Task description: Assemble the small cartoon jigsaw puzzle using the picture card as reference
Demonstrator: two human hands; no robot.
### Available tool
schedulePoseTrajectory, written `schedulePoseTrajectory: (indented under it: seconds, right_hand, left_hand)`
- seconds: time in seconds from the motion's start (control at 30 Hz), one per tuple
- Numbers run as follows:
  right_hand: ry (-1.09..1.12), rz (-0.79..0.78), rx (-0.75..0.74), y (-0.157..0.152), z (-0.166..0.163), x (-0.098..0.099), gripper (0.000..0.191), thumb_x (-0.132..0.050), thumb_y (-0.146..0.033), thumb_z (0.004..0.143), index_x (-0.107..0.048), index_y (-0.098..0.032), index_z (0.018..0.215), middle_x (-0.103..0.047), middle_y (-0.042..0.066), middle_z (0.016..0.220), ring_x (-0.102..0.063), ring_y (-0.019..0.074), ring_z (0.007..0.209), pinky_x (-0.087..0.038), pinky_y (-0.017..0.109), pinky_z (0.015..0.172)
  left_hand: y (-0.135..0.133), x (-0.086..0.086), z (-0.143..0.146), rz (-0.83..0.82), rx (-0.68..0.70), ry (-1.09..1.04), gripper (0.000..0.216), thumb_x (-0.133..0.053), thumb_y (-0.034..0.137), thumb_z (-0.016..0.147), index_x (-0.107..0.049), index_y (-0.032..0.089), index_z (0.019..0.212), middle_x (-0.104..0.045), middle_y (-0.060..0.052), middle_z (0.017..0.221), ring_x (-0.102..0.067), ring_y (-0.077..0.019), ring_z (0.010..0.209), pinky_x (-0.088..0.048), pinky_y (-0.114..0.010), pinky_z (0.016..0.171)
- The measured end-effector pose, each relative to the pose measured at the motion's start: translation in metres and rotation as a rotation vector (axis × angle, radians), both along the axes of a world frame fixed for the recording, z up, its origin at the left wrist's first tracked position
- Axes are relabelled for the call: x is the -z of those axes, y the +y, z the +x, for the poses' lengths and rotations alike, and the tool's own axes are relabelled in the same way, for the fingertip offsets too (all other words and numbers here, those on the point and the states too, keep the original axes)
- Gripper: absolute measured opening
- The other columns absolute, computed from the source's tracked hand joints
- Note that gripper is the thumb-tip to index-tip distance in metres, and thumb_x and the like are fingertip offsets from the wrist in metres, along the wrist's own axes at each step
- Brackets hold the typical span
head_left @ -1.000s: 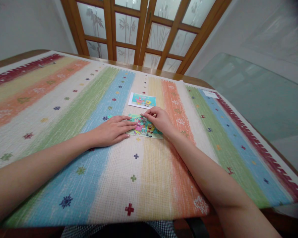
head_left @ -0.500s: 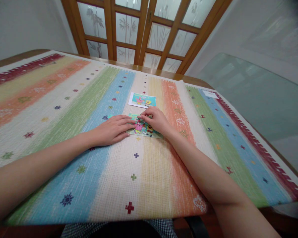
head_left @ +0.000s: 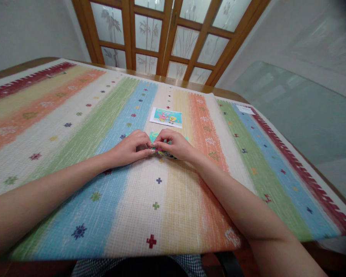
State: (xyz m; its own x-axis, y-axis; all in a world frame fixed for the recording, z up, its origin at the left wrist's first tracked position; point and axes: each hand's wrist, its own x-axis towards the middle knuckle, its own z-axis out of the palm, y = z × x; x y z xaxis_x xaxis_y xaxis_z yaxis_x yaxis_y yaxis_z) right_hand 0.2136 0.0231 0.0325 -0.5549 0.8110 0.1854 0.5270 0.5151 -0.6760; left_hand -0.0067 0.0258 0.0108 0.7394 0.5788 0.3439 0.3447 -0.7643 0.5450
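Note:
A small cartoon jigsaw puzzle (head_left: 154,135) lies on the striped tablecloth (head_left: 75,127), mostly covered by both hands. My left hand (head_left: 129,148) has its fingers curled, their tips pinching at the puzzle's middle. My right hand (head_left: 174,145) is curled the same way, its fingertips meeting the left hand's on the puzzle. Whether a loose piece is between the fingers is hidden. Just beyond the hands lies a picture card (head_left: 166,117) with the same cartoon figures.
A white paper slip (head_left: 244,109) lies near the cloth's far right edge. Wooden-framed frosted glass doors (head_left: 161,34) stand behind the table. A glass surface (head_left: 300,111) lies to the right. The table's near edge is at my lap.
My left hand, flat on the puzzle's left side before, has curled up. My right hand moved down and left from the top edge, and both sets of fingertips now meet over the middle.

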Motion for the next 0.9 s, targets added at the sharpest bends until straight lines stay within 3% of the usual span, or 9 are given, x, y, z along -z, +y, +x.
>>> schedulePoseTrajectory:
  seconds: [0.2,0.47,0.73,0.9]
  right_hand:
    - [0.039,-0.032,0.071,-0.004,-0.001,-0.003,0.044,-0.052,-0.054,0.097,-0.059,-0.022,0.067,-0.061,0.001,0.073,-0.053,0.0148,0.071,-0.042,0.03,0.07]
    - [0.043,0.023,0.019,-0.004,0.002,0.0,0.034,-0.055,-0.041,0.097,-0.059,-0.023,0.069,-0.062,0.001,0.075,-0.056,0.0156,0.077,-0.043,0.03,0.076]
    - [-0.097,0.186,0.25,0.019,0.02,0.017,0.033,-0.055,-0.034,0.098,-0.054,-0.021,0.067,-0.06,0.002,0.074,-0.053,0.0181,0.077,-0.039,0.033,0.079]
    - [-0.264,0.257,0.254,0.028,0.021,0.03,0.033,-0.052,-0.037,0.099,-0.06,-0.02,0.072,-0.062,0.004,0.077,-0.053,0.0197,0.08,-0.036,0.034,0.08]
  left_hand:
    - [0.001,-0.001,-0.001,-0.074,-0.077,-0.041,0.032,-0.055,0.049,0.096,-0.065,0.021,0.086,-0.065,-0.002,0.087,-0.058,-0.0192,0.092,-0.044,-0.037,0.089]
    - [0.0,-0.002,0.0,-0.078,-0.128,-0.063,0.034,-0.055,0.049,0.096,-0.063,0.02,0.08,-0.065,-0.002,0.085,-0.058,-0.0184,0.088,-0.044,-0.036,0.086]
    - [-0.002,0.004,0.0,0.199,-0.112,0.141,0.028,-0.053,0.038,0.099,-0.064,0.018,0.116,-0.063,-0.01,0.113,-0.053,-0.0254,0.11,-0.041,-0.043,0.101]
    - [-0.003,0.009,0.002,0.278,-0.129,0.244,0.036,-0.051,0.037,0.1,-0.059,0.017,0.129,-0.058,-0.013,0.126,-0.048,-0.0285,0.122,-0.037,-0.047,0.108]
